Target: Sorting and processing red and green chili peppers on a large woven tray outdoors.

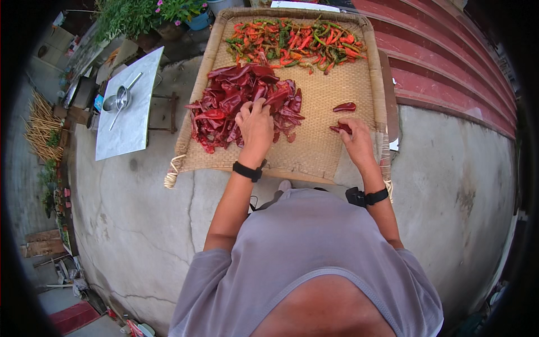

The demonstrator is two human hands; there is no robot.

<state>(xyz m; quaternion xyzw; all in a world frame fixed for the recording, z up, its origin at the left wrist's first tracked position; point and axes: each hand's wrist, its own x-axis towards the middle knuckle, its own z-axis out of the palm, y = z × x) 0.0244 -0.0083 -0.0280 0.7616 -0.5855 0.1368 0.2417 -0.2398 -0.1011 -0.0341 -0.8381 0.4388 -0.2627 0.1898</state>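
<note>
A large heap of dark red, wrinkled chili peppers (227, 99) lies on the left part of a shallow woven tray (332, 90). My left hand (257, 126) rests on the heap's near right side, fingers bent down among the peppers. Whether those fingers grip one cannot be made out. At the tray's right side, my right hand (356, 137) pinches a small dark red pepper (337, 127), its far end covered by the fingers. Just beyond it, a single dark red pepper (344, 107) lies on the weave, apart from the heap.
Thinner red, orange and green chilies (294, 42) spread across the tray's far end. To the left, a pale table (130, 109) bears a metal ladle or strainer (123, 97). Red steps (429, 71) rise at the right. Potted plants (130, 19) stand at the back left.
</note>
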